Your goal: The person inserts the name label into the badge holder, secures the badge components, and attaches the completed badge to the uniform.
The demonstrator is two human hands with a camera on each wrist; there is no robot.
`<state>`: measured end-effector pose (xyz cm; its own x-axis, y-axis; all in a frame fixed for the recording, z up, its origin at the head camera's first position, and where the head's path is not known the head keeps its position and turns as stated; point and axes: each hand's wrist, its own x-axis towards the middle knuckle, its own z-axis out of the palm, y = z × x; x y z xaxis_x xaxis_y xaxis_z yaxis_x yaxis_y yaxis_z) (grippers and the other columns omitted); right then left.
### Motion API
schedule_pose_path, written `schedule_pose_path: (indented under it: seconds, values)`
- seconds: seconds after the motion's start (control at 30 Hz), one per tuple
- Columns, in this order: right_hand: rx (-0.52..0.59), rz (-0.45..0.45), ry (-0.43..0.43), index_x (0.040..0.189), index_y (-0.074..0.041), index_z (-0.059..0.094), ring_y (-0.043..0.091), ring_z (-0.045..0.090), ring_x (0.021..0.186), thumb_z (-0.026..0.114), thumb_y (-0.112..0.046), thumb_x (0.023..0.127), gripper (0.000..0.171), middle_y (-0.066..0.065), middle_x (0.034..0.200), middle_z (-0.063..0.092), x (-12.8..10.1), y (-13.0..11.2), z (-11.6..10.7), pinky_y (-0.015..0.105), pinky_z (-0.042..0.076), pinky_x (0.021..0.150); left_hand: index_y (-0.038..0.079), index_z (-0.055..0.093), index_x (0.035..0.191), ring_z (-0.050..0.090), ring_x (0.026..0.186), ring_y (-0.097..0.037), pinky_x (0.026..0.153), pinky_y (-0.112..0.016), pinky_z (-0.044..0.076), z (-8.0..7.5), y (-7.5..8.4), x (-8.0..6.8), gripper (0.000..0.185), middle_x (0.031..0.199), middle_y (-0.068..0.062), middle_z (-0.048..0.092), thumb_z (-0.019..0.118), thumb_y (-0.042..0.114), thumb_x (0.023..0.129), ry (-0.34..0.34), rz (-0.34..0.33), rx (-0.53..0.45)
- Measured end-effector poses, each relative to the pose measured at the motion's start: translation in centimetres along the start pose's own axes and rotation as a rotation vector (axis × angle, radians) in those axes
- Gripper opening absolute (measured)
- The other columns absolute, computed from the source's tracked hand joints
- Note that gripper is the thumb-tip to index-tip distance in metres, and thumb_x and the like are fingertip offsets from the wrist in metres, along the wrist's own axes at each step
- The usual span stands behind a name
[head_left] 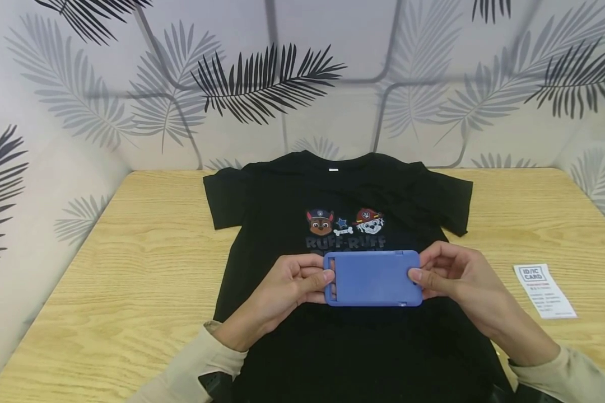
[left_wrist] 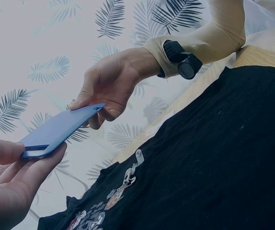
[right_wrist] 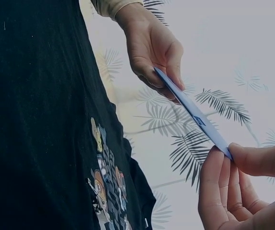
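Observation:
A flat blue plastic card holder (head_left: pixel 370 278) with a slot near its left end is held level over a black T-shirt (head_left: pixel 302 336). My left hand (head_left: pixel 297 282) pinches its left end, thumb on top beside the slot. At the opposite end my right hand (head_left: pixel 459 277) pinches the edge between thumb and fingers. In the left wrist view the card holder (left_wrist: pixel 63 127) is tilted and raised above the shirt. The right wrist view shows the card holder (right_wrist: pixel 192 112) nearly edge-on between both hands. Cartoon dog faces (head_left: pixel 344 223) and lettering are printed on the shirt's chest.
A white paper slip (head_left: pixel 545 291) printed "ID/IC CARD" lies to the right of the shirt on the wooden table (head_left: pixel 146 268). Behind the table's far edge stands a pale wall covering (head_left: pixel 333 112) with a leaf pattern.

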<state>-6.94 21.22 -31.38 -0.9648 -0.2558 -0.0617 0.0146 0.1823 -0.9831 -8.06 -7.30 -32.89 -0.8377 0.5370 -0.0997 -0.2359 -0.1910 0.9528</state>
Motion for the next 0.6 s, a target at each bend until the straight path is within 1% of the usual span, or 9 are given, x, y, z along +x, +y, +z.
schedule_pose_path:
  seconds: [0.1,0.37,0.6]
  values:
    - [0.007,-0.004,-0.003,0.091,-0.008,0.062,0.015,0.064,0.067,0.065,-0.001,0.090,0.008,0.002,0.084,0.067,-0.01,0.02,0.00,0.030,0.058,0.063,-0.018,0.054,0.115,0.068,0.086,-0.017,0.084,-0.043,0.055,0.02,-0.02,-0.02,0.024,0.098,-0.014,0.070,0.052,-0.004,0.096,0.002,0.000,-0.004]
    - [0.027,-0.012,-0.008,0.092,-0.008,0.062,0.015,0.064,0.068,0.065,0.000,0.090,0.009,0.002,0.084,0.066,-0.04,0.09,-0.02,0.030,0.058,0.063,-0.017,0.055,0.117,0.068,0.088,-0.018,0.084,-0.044,0.054,-0.09,0.01,-0.01,0.026,0.104,-0.022,0.068,0.052,-0.001,0.097,-0.004,-0.009,0.010]
    - [0.016,-0.012,-0.009,0.093,-0.008,0.062,0.015,0.064,0.068,0.064,0.000,0.090,0.008,0.002,0.084,0.066,-0.03,0.07,-0.04,0.030,0.058,0.062,-0.016,0.055,0.118,0.068,0.087,-0.018,0.084,-0.043,0.055,-0.15,0.01,-0.01,0.027,0.103,-0.021,0.069,0.053,0.001,0.097,0.003,-0.015,0.020]
